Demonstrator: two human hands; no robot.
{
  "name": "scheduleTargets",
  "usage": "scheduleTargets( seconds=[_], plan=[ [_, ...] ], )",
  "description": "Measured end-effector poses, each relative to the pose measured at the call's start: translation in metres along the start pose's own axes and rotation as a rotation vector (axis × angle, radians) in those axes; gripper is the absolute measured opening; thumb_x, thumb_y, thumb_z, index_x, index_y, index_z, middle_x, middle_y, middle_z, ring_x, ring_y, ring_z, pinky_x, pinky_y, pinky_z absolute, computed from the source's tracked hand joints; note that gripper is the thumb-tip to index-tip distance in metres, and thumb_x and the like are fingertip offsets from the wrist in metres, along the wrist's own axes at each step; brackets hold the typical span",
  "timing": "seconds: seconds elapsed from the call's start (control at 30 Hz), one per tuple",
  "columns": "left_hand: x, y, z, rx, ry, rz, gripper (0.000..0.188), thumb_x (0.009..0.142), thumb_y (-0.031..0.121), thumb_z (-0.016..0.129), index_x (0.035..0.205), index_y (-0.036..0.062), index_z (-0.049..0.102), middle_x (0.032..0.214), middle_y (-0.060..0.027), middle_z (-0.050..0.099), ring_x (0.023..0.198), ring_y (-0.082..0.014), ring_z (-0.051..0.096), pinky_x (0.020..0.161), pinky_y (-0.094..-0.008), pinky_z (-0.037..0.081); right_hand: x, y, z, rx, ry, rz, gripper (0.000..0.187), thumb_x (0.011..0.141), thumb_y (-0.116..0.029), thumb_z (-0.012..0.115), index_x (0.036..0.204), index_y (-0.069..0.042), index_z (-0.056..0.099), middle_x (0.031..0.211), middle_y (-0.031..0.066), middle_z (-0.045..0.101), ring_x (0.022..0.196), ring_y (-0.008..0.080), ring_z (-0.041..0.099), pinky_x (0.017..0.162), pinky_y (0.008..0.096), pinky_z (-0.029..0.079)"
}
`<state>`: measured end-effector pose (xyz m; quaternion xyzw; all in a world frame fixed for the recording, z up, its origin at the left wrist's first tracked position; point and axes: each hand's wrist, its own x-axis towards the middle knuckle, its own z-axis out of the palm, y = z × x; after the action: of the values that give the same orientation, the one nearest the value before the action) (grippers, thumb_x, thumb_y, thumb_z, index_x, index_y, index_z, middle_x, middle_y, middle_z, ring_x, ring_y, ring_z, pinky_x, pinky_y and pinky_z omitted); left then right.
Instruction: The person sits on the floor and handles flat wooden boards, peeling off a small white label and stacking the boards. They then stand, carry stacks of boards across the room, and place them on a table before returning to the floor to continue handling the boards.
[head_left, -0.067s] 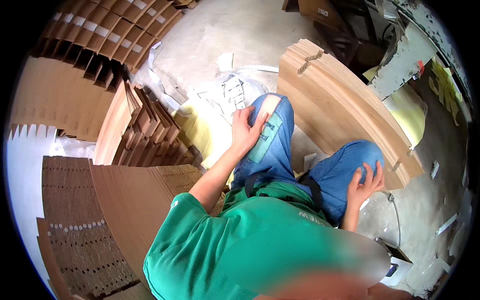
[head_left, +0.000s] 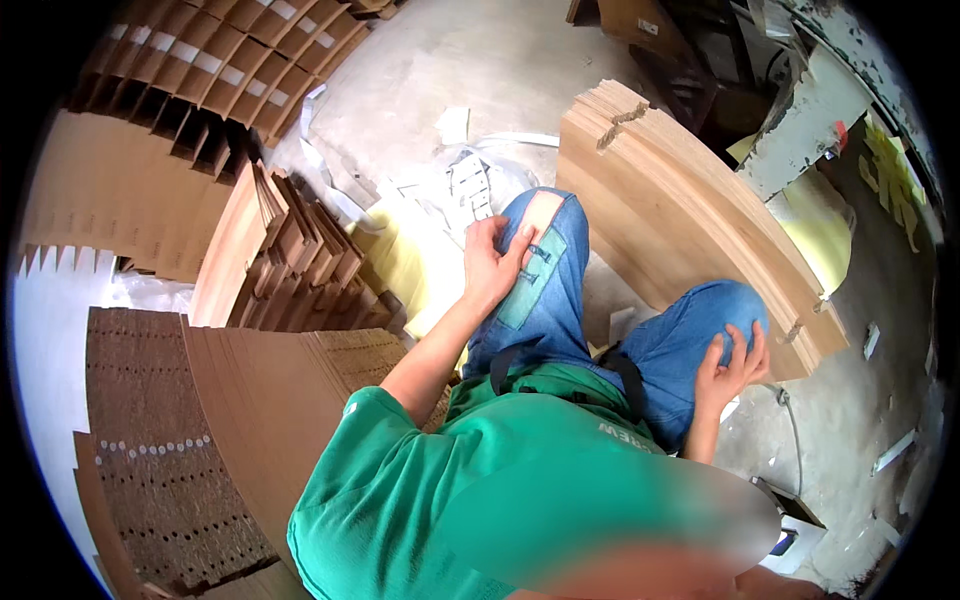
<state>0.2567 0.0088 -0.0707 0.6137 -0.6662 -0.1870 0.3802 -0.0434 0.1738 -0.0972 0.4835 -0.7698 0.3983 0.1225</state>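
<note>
My left hand (head_left: 488,262) rests on the left leg of my blue jeans (head_left: 563,290), beside a green and pink patch (head_left: 527,280). Its thumb lies on the patch and its fingers bend loosely along the outer side of the knee, with nothing seen in them. On my right knee lies my right hand (head_left: 735,372), palm down with the fingers apart and holding nothing. In front of both knees stands a stack of pale wooden boards (head_left: 640,220), grooved near its two ends and nearest to my right hand.
At left are stacked reddish-brown wooden pieces (head_left: 300,262), flat cardboard (head_left: 265,385) and a stack with rows of holes (head_left: 150,400). Divided cardboard boxes (head_left: 235,60) fill the far left. Clear plastic (head_left: 420,190) and yellow sheet (head_left: 395,265) lie on the floor. A cable (head_left: 795,435) runs at right.
</note>
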Motion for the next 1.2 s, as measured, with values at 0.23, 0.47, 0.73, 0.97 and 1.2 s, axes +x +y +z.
scheduleTargets(
  seconds=[0.23,0.47,0.73,0.97,1.2],
  plan=[
    [0.011,-0.019,-0.007,-0.111,0.085,-0.165,0.049,0.078,0.041,0.062,0.052,0.0025,0.048,0.043,-0.0086,0.042,0.04,-0.0154,0.038,0.042,-0.0309,0.033,0.004,-0.002,0.007,0.082,0.021,-0.029,0.017,0.072,-0.01,0.06,0.089,-0.01,0.062,0.122,0.0094,0.046,0.11,0.032,0.036,0.092,0.0421,0.031],
    [0.001,-0.036,-0.015,-0.342,0.062,-0.194,0.023,0.083,0.022,0.061,0.072,0.0019,0.064,0.057,0.0028,0.052,0.052,-0.0045,0.04,0.049,-0.0212,0.036,0.009,0.023,-0.002,0.374,0.102,0.139,0.01,0.071,-0.004,0.061,0.081,-0.007,0.062,0.109,0.0099,0.056,0.103,0.0264,0.047,0.091,0.0351,0.034],
    [0.041,-0.019,-0.026,-0.263,0.058,-0.251,0.051,0.089,0.044,0.045,0.057,0.0047,0.043,0.057,-0.0011,0.043,0.056,-0.0119,0.038,0.053,-0.0273,0.033,-0.148,0.215,0.008,0.379,0.085,1.305,0.02,0.08,-0.018,0.054,0.083,0.0,0.063,0.081,0.0113,0.064,0.072,0.0234,0.061,0.066,0.0325,0.048],
    [0.101,-0.032,-0.009,-0.701,-0.569,-0.564,0.068,0.088,0.055,0.032,0.124,-0.0019,0.041,0.121,-0.0195,0.047,0.112,-0.0291,0.044,0.096,-0.0392,0.034,-0.341,0.255,-0.005,-0.27,-0.699,1.341,0.029,0.072,-0.023,0.048,0.085,-0.003,0.065,0.092,0.0196,0.061,0.09,0.033,0.059,0.082,0.0391,0.045],
    [0.108,-0.032,0.009,-0.681,-0.801,-0.527,0.053,0.088,0.043,0.042,0.119,0.0,0.045,0.115,-0.0149,0.05,0.104,-0.0256,0.049,0.093,-0.0372,0.036,-0.364,0.217,-0.007,-0.222,-0.634,1.49,0.029,0.072,-0.025,0.05,0.087,-0.004,0.064,0.092,0.0183,0.061,0.088,0.0343,0.058,0.08,0.039,0.046]
  ],
)
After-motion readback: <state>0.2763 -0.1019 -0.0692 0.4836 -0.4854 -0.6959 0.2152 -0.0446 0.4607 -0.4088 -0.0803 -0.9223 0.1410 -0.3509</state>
